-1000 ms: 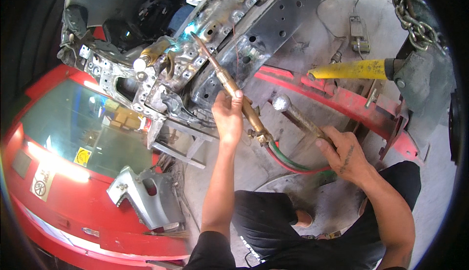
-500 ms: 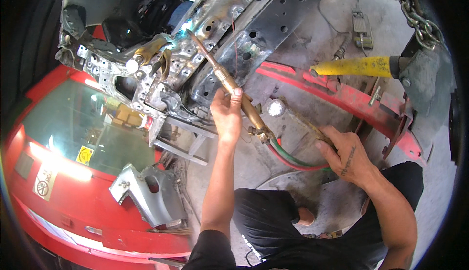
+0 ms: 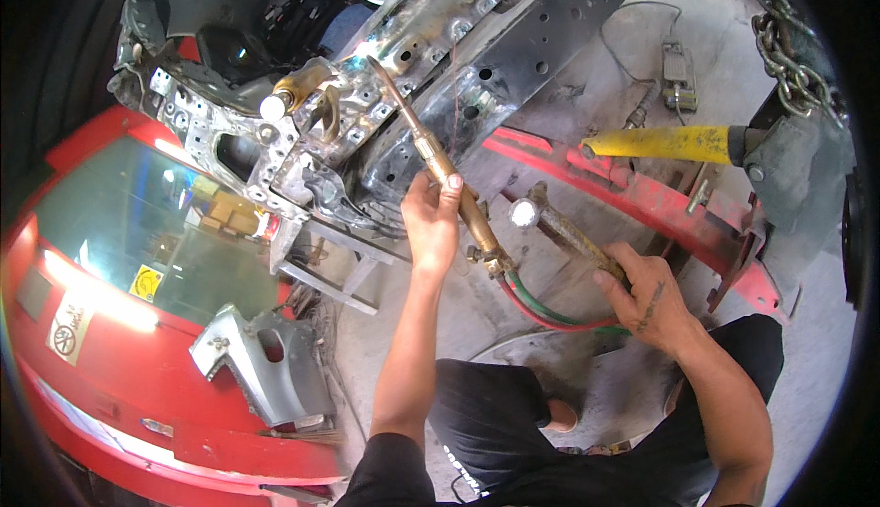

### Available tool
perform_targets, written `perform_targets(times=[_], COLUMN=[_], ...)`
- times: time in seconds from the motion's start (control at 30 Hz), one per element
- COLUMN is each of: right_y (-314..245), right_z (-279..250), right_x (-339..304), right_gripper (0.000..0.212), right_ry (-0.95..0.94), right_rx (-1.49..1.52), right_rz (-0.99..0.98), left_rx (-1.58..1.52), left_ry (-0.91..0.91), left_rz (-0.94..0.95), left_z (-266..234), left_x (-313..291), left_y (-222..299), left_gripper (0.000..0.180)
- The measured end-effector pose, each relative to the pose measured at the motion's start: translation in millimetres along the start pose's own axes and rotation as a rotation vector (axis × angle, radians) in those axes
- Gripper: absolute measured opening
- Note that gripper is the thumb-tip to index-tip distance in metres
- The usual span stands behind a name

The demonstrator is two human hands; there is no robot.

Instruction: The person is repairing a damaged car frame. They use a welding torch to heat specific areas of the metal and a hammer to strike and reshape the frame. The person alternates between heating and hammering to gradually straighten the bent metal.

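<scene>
My left hand (image 3: 433,223) is wrapped round a brass gas torch (image 3: 444,173), thumb along its body. The torch slants up to the left, and a bright blue-white glow shows at its tip against the bare metal car frame (image 3: 458,19). Red and green hoses (image 3: 550,316) run from its rear end and pass behind my right hand (image 3: 653,296). That hand is closed on the handle of a hammer (image 3: 570,236), whose bright round face points toward the torch. A brown cylindrical part (image 3: 307,81) sits on the frame left of the glow.
A red car (image 3: 183,388) stands at the left, with a silver fender panel (image 3: 275,369) by it. Right of the frame are a red steel beam (image 3: 632,186), a yellow bar (image 3: 669,144) and a hanging chain (image 3: 788,53). A foot pedal (image 3: 676,76) lies on the floor.
The whole scene has shifted slightly in view. The hammer head shows more fully and is more upright, while the torch stays at the frame with its tip glowing.
</scene>
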State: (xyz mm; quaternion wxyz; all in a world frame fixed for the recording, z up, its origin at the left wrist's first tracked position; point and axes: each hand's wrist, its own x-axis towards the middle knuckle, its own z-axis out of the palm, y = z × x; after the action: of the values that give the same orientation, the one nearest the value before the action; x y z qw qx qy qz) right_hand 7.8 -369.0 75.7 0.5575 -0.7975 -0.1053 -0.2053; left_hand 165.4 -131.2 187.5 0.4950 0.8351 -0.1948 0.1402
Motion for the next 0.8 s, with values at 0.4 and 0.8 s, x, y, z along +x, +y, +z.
perform_targets(times=[0.4,0.8], right_y=[-2.7,-89.2], right_z=[-4.9,-60.3], right_x=[9.6,200.1], right_gripper=[0.036,0.025], right_ry=[0.05,0.093], right_rx=[-0.047,-0.887], right_rz=[0.093,-0.745], left_rx=[-0.054,-0.105], left_ry=[-0.027,-0.128], left_rz=[-0.02,-0.357], left_z=[-3.9,3.3], left_x=[-24.4,-190.8], left_y=[-1.9,-60.7], left_gripper=[0.032,0.026])
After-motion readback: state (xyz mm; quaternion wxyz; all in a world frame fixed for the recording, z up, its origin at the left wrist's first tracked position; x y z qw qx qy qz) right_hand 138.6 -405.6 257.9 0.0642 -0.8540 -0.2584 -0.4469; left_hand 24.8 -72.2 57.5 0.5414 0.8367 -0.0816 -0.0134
